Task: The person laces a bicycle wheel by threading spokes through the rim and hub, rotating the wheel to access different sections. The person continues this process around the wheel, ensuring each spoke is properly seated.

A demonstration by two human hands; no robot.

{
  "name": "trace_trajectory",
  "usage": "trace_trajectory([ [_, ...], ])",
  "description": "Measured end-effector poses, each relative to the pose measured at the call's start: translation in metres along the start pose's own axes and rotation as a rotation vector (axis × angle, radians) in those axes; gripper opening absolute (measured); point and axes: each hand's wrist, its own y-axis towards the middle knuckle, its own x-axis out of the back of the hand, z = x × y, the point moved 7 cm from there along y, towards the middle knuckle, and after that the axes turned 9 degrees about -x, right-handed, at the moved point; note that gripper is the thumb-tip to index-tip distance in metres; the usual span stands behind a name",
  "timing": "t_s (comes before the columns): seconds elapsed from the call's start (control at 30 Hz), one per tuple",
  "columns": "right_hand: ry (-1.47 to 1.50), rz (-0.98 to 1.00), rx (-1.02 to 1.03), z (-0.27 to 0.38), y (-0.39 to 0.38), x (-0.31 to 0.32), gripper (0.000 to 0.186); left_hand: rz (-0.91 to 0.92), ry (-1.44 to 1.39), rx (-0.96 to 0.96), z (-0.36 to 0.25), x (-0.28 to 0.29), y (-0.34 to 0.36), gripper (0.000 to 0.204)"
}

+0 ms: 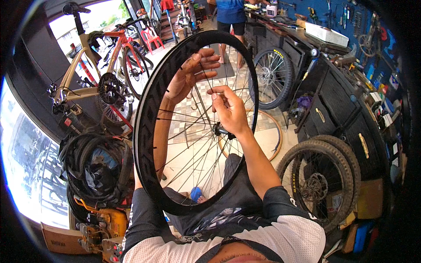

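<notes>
- At the centre of the head view, I have a black wheel (144,118) with no tyre fitted, held upright and slightly tilted before the wearer's chest. Whether its lower rim rests on the lap, I cannot tell.
- Left hand (188,79): at 11 o'clock from the hub (221,129), on the far side of the spokes. Fingers extended and apart; I see nothing clamped in them. The forearm passes behind the wheel.
- Right hand (229,111): just above the hub, toward 1 o'clock, on the near side. Thumb and index finger are together, apparently pinching a dark spoke (205,75). The spoke leads toward 11 o'clock, across the left hand.
- Reason for the hold, as I judge it: one hand on each side gives access to both faces, and the upright pose turns the spokes toward the wearer.
- Surroundings, clock face centred on the view: bicycle (87,55) at 10, desk (280,30) at 1, two tyred wheels (348,188) at 4, heaped tyres (72,153) at 8, kept clear of the arms, presumably for working room.
</notes>
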Motion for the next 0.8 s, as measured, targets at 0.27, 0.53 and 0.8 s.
trace_trajectory([
  [0.27, 0.017, -0.043, -0.003, -0.002, -0.003, 0.013, 0.019, -0.176, -0.104, 0.003, 0.011, -0.002, 0.001, 0.046],
  [0.53, -0.087, -0.092, -0.001, 0.015, -0.006, 0.012, 0.016, -0.241, -0.079, -0.026, 0.016, 0.011, 0.013, 0.036],
  [0.8, -0.131, -0.121, -0.034, 0.013, -0.005, 0.027, 0.018, -0.119, -0.145, -0.023, 0.015, -0.008, 0.009, 0.052],
])
